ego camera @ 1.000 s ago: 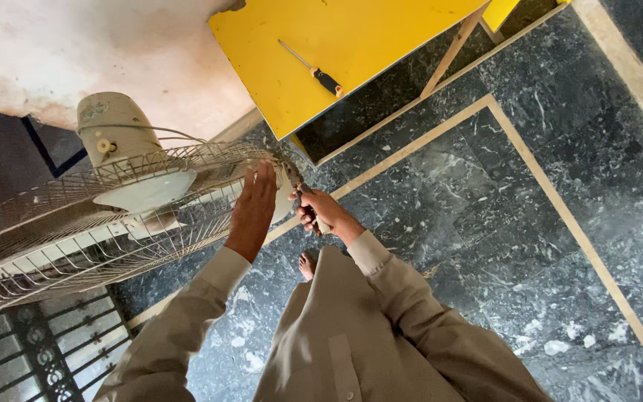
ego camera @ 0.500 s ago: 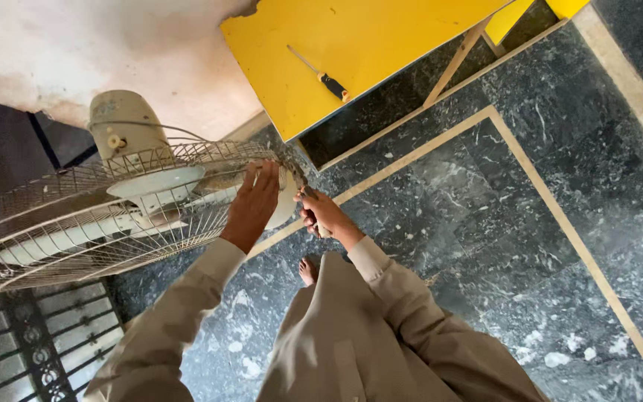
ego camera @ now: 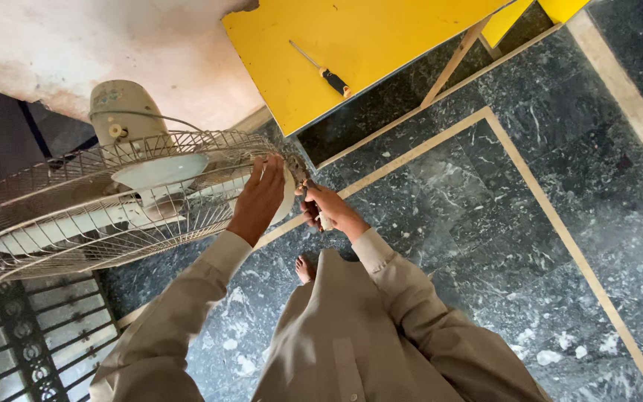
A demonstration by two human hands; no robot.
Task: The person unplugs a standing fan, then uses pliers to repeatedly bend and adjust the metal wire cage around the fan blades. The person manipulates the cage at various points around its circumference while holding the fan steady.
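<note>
Dark marbled stone floor (ego camera: 530, 223) with pale inlay strips, a stained wall at top left, and a yellow table (ego camera: 366, 52) with a screwdriver (ego camera: 325, 72) lying near its lower edge. The fan (ego camera: 106, 201) stands at left, wire guard (ego camera: 53, 223) facing you. Your left hand (ego camera: 260, 199) lies flat and open on the guard's right rim, fingers spread, gripping nothing. Your right hand (ego camera: 329, 212) is closed around a small tool or fastener at that same rim, too small to tell which. Risks: a loose fastener could drop onto the floor and roll off; the guard may spring or shift if the rim lets go under your palm; your bare foot (ego camera: 304, 268) sits right below. Both arms reach forward, elbows bent, wrists close together.
</note>
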